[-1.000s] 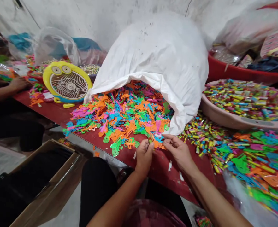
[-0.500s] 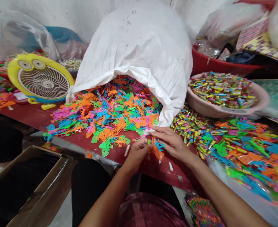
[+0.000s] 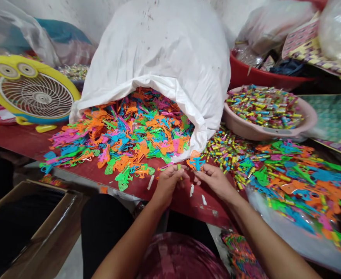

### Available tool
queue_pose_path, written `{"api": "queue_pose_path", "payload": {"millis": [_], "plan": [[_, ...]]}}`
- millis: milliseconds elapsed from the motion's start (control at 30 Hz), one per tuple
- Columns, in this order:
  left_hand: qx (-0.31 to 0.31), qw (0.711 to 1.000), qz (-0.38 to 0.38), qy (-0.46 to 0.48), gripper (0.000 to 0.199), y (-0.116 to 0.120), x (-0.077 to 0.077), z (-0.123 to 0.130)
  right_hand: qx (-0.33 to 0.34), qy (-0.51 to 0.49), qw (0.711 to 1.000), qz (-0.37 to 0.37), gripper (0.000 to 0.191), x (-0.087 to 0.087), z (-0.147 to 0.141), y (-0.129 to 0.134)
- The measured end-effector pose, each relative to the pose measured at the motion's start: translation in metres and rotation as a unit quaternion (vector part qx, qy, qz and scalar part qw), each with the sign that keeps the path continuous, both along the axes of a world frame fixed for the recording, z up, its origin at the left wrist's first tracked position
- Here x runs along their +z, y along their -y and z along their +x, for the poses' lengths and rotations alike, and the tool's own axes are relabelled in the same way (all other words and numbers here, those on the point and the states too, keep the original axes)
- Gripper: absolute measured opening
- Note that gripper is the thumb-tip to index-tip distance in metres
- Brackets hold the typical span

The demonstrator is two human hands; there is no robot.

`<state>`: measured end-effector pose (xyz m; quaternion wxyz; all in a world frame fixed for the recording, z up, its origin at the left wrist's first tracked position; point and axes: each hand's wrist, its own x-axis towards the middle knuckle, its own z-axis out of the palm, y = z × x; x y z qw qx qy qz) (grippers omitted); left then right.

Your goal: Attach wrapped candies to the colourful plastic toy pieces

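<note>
My left hand [image 3: 170, 184] is closed, thumb and fingers pinching a small yellow-green tube [image 3: 179, 168]. Close beside it, my right hand [image 3: 218, 182] pinches a flat orange and blue plastic toy piece [image 3: 197, 162], whose orange mesh end points away from me. Both hands are just above the table's front part, with a narrow gap between them. Beyond them, a heap of plastic toy pieces [image 3: 129, 135] in orange, green, blue and pink spills from the mouth of a big white sack [image 3: 158, 50]. Small yellow-banded tubes [image 3: 225, 151] lie loose to the right.
A pink basin [image 3: 309, 120] full of small tubes stands at the right. Toy pieces mixed with tubes [image 3: 300, 178] lie on clear plastic nearby. At left is a yellow fan [image 3: 39, 97]; below it, an open cardboard box [image 3: 57, 217]. White scraps [image 3: 204, 200] dot the red table [image 3: 164, 193].
The toy piece has turned from its mesh end pointing down to pointing away from me. My hands have drawn slightly apart. The view has shifted a little to the right.
</note>
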<state>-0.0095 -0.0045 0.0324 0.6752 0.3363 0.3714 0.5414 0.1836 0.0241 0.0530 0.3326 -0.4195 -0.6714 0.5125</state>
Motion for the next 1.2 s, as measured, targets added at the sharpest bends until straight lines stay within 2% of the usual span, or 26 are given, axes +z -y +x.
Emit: {"api": "queue_pose_path", "payload": {"millis": [133, 300, 467, 533, 567, 633, 700, 767, 867, 900, 967, 1067, 1133, 1200], "plan": [[0.003, 1.0, -0.006, -0.009, 0.036, 0.0, 0.003, 0.006, 0.002, -0.023, 0.999, -0.036, 0.034, -0.002, -0.003, 0.004], [0.027, 0.999, 0.007, -0.022, 0.028, 0.0, 0.006, 0.01, -0.002, -0.01, 1.0, -0.017, 0.034, 0.009, -0.007, 0.011], [0.026, 0.999, 0.012, -0.022, 0.027, -0.001, 0.008, 0.008, 0.045, 0.01, 0.998, -0.052, 0.037, 0.016, -0.01, 0.018], [0.015, 1.0, 0.008, -0.018, 0.029, -0.002, 0.007, 0.006, 0.058, 0.026, 0.997, -0.04, 0.036, 0.017, -0.008, 0.018], [0.009, 1.0, 0.008, -0.017, 0.029, -0.002, 0.007, 0.004, 0.044, 0.041, 0.998, -0.009, 0.036, 0.018, -0.006, 0.017], [-0.011, 1.0, 0.01, -0.019, 0.029, -0.002, 0.006, 0.001, -0.006, 0.084, 0.991, 0.104, 0.033, 0.022, -0.001, 0.014], [-0.037, 0.999, 0.014, -0.023, 0.027, -0.002, 0.005, -0.001, -0.026, 0.134, 0.961, 0.24, 0.037, 0.029, 0.003, 0.009], [-0.061, 0.998, 0.019, -0.027, 0.026, -0.002, 0.005, 0.0, 0.03, 0.19, 0.924, 0.33, 0.042, 0.036, 0.005, 0.005], [-0.068, 0.997, 0.015, -0.033, 0.029, -0.001, 0.004, 0.005, 0.096, 0.237, 0.889, 0.379, 0.032, 0.038, 0.008, 0.002], [-0.057, 0.998, 0.015, -0.037, 0.03, -0.001, 0.004, 0.007, 0.093, 0.236, 0.89, 0.38, 0.028, 0.035, 0.009, 0.003], [-0.013, 0.998, 0.027, -0.058, 0.03, -0.001, 0.001, 0.011, 0.043, 0.207, 0.916, 0.34, 0.022, 0.028, 0.011, 0.005], [0.057, 0.988, 0.07, -0.129, 0.027, -0.003, -0.008, 0.018, -0.07, 0.111, 0.972, 0.196, 0.019, 0.016, 0.011, 0.014], [0.088, 0.977, 0.096, -0.171, 0.025, -0.003, -0.016, 0.022, -0.122, 0.042, 0.985, 0.116, 0.021, 0.012, 0.005, 0.022], [0.104, 0.97, 0.109, -0.188, 0.023, -0.003, -0.024, 0.027, -0.148, 0.001, 0.985, 0.084, 0.023, 0.01, -0.003, 0.028]]}}
